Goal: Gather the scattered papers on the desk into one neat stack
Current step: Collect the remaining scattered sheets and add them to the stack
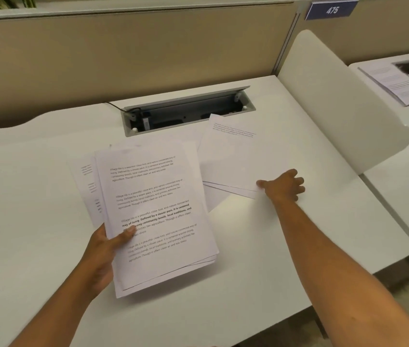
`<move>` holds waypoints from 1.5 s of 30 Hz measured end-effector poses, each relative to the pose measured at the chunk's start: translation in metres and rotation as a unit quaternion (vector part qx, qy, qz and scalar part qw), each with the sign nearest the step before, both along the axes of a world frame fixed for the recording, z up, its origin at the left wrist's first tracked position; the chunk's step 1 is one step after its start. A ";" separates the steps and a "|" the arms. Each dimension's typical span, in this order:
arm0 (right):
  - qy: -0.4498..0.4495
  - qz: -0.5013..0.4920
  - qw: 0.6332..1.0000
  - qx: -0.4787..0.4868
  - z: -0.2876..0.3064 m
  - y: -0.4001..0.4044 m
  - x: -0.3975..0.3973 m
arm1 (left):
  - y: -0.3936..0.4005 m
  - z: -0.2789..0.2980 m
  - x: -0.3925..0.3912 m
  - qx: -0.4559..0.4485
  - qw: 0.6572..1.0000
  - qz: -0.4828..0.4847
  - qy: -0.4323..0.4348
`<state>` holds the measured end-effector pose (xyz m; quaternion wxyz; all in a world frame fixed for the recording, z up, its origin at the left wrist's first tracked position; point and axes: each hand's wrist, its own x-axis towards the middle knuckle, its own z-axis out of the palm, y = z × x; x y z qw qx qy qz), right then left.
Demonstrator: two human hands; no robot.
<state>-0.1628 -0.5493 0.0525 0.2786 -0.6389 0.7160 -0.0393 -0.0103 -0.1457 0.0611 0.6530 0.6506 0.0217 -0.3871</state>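
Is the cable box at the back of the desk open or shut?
Open. The lid of the cable box is tipped up along its far edge, and the dark inside with a cable shows below it.

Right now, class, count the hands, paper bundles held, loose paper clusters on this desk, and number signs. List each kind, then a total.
Hands: 2 (left hand, right hand)
Held bundle: 1
Loose cluster: 1
Number sign: 1
Total: 5

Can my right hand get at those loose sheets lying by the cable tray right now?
Probably yes: the right hand is already at the near corner of the loose sheets, with nothing between them. The left hand holds the gathered stack.
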 end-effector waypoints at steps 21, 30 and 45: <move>-0.257 -0.026 0.966 -0.004 0.015 -0.050 -0.018 | -0.010 -0.009 0.004 0.001 0.999 0.035 0.018; -0.323 0.329 0.730 -0.505 0.090 -0.017 -0.010 | 0.001 -0.004 0.003 -0.017 0.999 0.048 0.004; -0.185 0.517 0.827 -0.123 -0.054 0.023 -0.044 | 0.030 0.001 -0.002 -0.031 0.995 0.091 0.021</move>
